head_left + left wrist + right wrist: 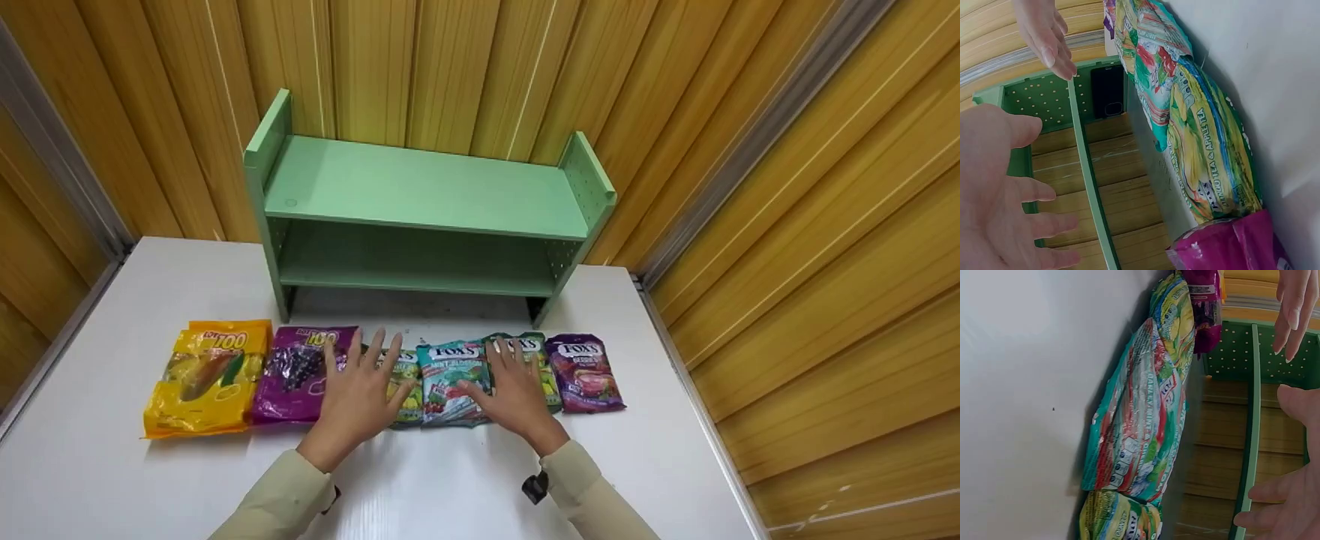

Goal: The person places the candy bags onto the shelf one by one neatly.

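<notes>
Several candy bags lie side by side in a row on a white table. From the left come a yellow bag (206,379), a purple grape bag (296,375), a green-yellow Fox's bag (409,386), a teal Fox's bag (452,382), another green-yellow Fox's bag (551,379) and a purple berries bag (587,373). My left hand (361,394), fingers spread, hovers over the grape bag and its green-yellow neighbour. Above the right green-yellow bag and the teal one is my right hand (514,390), fingers extended. Both wrist views show the palms raised over the bags, holding nothing.
Behind the row stands a green two-tier shelf (420,187) with raised side panels. Wood-patterned walls (825,262) enclose the white table (442,487) at the back and both sides.
</notes>
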`<state>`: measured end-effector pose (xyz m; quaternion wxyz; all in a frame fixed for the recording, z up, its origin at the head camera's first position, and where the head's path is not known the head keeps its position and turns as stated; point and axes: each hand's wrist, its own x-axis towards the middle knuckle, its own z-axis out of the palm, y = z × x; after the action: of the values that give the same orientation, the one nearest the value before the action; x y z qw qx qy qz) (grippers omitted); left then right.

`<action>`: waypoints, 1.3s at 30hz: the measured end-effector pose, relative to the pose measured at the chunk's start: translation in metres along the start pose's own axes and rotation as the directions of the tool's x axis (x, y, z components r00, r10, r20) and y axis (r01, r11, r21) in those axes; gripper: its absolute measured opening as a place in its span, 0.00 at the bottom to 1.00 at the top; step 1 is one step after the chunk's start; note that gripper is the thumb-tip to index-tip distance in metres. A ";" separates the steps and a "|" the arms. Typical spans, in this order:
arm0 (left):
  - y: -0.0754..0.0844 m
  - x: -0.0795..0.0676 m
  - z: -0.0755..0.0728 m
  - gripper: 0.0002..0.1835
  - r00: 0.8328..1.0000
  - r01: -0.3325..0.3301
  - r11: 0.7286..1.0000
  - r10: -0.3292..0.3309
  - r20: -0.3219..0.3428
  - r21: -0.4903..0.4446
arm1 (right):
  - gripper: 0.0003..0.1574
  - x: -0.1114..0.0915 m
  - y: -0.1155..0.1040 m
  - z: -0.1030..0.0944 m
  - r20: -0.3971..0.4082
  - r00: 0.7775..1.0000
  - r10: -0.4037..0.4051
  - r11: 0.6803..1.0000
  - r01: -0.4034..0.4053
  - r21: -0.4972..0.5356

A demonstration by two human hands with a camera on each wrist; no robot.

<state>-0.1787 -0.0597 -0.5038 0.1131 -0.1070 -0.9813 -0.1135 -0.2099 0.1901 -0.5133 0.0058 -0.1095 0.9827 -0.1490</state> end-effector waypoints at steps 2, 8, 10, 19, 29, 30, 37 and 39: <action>0.001 -0.001 0.003 0.39 1.000 -0.002 1.000 0.002 -0.003 -0.007 | 0.58 -0.001 0.003 0.003 0.006 1.000 0.003 1.000 -0.003 0.007; 0.003 -0.002 0.011 0.38 1.000 -0.007 1.000 0.007 -0.012 0.000 | 0.57 -0.004 0.010 0.011 0.018 1.000 0.003 1.000 -0.004 0.018; 0.004 -0.003 0.013 0.38 1.000 -0.008 1.000 0.008 -0.013 0.001 | 0.59 -0.005 0.013 0.014 0.026 1.000 0.009 1.000 -0.010 0.024; 0.006 -0.004 0.026 0.38 1.000 -0.024 0.999 0.024 -0.003 -0.028 | 0.59 -0.010 0.026 0.024 0.047 0.998 0.033 0.999 -0.034 0.026; 0.013 -0.005 0.044 0.39 0.998 -0.052 0.995 0.054 0.017 -0.083 | 0.62 -0.011 0.035 0.037 0.157 0.988 -0.004 0.998 -0.005 0.057; 0.014 -0.005 0.045 0.39 0.998 -0.057 0.995 0.059 0.024 -0.084 | 0.62 -0.010 0.036 0.037 0.162 0.987 -0.011 0.998 0.001 0.061; 0.014 -0.004 0.056 0.42 0.994 -0.097 0.993 0.100 0.040 -0.068 | 0.63 -0.009 0.038 0.041 0.164 0.986 -0.024 0.999 0.017 0.047; 0.014 -0.003 0.060 0.44 0.993 -0.108 0.992 0.111 0.034 -0.069 | 0.63 -0.008 0.039 0.042 0.163 0.986 -0.018 0.999 0.011 0.042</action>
<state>-0.1840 -0.0327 -0.5584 0.0972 -0.1666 -0.9715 -0.1381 -0.2084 0.2160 -0.5651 0.0874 -0.1284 0.9749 -0.1598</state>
